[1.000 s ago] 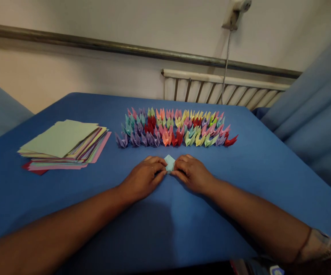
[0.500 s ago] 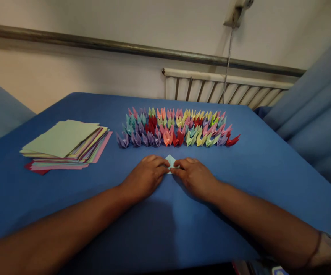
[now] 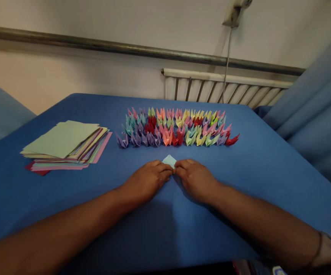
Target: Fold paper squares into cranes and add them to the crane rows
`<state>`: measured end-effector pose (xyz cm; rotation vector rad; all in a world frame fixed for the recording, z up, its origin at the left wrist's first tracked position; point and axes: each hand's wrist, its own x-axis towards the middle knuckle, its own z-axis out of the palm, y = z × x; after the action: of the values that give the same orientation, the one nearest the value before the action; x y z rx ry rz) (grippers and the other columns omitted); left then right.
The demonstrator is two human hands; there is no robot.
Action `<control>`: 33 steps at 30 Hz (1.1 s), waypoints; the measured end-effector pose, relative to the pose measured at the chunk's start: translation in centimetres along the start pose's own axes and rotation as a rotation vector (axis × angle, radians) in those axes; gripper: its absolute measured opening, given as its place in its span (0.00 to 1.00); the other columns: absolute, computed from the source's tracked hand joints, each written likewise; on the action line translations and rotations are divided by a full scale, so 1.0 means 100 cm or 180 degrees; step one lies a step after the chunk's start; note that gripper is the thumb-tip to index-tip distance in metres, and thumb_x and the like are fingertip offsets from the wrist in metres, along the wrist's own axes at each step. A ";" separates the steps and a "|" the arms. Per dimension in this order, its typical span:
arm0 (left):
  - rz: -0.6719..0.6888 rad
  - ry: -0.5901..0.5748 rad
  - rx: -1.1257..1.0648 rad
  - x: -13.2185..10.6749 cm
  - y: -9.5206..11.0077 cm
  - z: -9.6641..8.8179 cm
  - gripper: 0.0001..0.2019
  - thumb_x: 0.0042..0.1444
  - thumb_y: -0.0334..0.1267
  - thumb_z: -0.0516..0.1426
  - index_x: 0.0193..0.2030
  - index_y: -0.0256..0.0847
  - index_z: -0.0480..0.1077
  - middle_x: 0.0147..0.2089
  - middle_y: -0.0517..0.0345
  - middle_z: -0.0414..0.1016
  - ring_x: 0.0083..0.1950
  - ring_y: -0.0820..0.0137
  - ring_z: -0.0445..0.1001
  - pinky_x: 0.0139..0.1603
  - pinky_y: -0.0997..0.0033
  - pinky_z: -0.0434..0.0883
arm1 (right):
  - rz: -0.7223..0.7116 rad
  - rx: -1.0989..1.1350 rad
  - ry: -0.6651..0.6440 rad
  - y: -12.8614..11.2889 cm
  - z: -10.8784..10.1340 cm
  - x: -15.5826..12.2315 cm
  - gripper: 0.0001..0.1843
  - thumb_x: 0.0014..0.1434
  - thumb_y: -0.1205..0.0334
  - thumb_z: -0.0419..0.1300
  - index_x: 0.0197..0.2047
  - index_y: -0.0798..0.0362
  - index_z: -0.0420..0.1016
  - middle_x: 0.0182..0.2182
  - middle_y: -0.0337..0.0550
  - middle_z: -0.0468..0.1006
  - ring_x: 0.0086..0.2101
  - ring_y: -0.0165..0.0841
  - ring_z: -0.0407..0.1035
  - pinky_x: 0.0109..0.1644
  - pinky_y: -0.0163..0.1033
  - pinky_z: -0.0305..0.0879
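Pale blue folded paper [image 3: 169,160] lies on the blue-covered desk [image 3: 142,236], straight ahead between the two hands, one corner pointing away; nearest of all, at the bottom edge, dark items [image 3: 254,267] are cut off by the frame, and a white-and-blue patch [image 3: 279,270] on them is too small and cropped to read; a sleeve edge shows on each arm, with a figured pattern on the right one, too blurred to make out.

The left hand [image 3: 148,177] has a narrow grip, its fingertips on the near left edge of the paper; the right hand [image 3: 196,177] matches it on the right, fingers closed down on that edge; the fingertips of both almost meet and cover the near part of the paper.

To the left sits an uneven stack of coloured sheets [image 3: 62,139], pale green on top, with a red sheet [image 3: 42,172] jutting from the bottom; just beyond the hands stand close rows of paper cranes [image 3: 178,138], purple, orange, red, green and yellow along the front.

Blue curtains [image 3: 320,114] flank the desk; behind it are a radiator [image 3: 239,80], a long pipe [image 3: 102,46] and a hanging cord [image 3: 228,53].
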<state>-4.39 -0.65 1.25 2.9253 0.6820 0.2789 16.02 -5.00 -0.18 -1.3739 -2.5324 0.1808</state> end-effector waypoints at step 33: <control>0.0049 0.1475 0.0783 -0.006 -0.005 -0.021 0.05 0.61 0.32 0.57 0.42 0.37 0.73 0.37 0.54 0.76 0.36 0.65 0.68 0.39 0.61 0.64 | 0.1683 0.5323 0.0187 -0.007 0.006 0.008 0.26 0.54 0.38 0.63 0.38 0.55 0.71 0.33 0.45 0.77 0.29 0.33 0.75 0.28 0.35 0.68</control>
<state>-5.56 -0.35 3.08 3.1210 0.7986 0.9600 14.88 -4.70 -0.46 -1.0251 -0.9905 1.7293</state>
